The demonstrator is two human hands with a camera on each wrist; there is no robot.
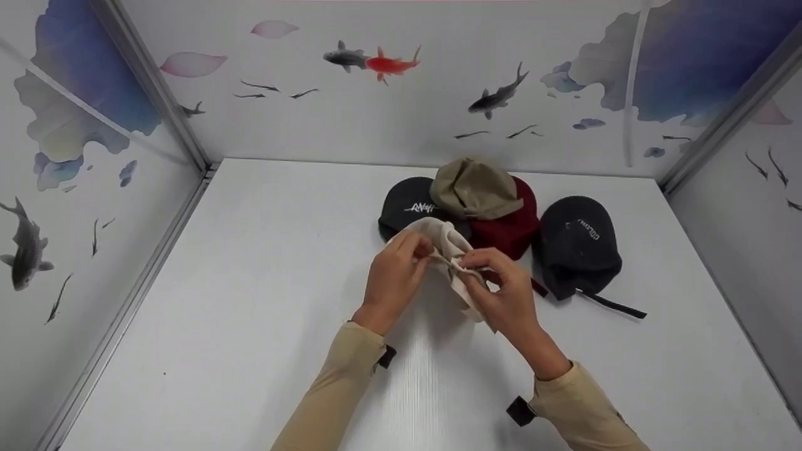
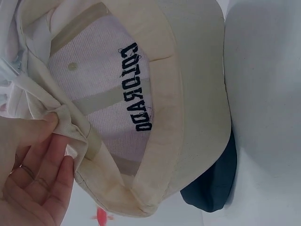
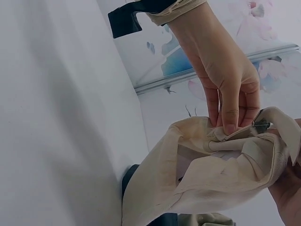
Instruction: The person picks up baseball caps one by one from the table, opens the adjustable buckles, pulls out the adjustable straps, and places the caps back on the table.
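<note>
A cream baseball cap (image 1: 432,230) is held up off the white table between both hands, its inside turned towards the wearer. Dark COLORADO stitching (image 2: 134,87) shows in reverse through the lining in the left wrist view. My left hand (image 1: 393,279) pinches the cap's back edge between thumb and fingers. On the other side, my right hand (image 1: 510,294) grips the edge by the strap, its fingertips partly hidden by cloth. A small metal buckle (image 3: 261,126) shows near the left fingertips in the right wrist view.
Behind the hands lie a black cap (image 1: 404,199) with white lettering, a tan cap (image 1: 479,181) and a dark red cap (image 1: 510,232), overlapping. To their right rests another dark cap (image 1: 579,241), its strap (image 1: 611,305) stretched out. Printed walls (image 1: 426,119) enclose the white table (image 1: 238,300).
</note>
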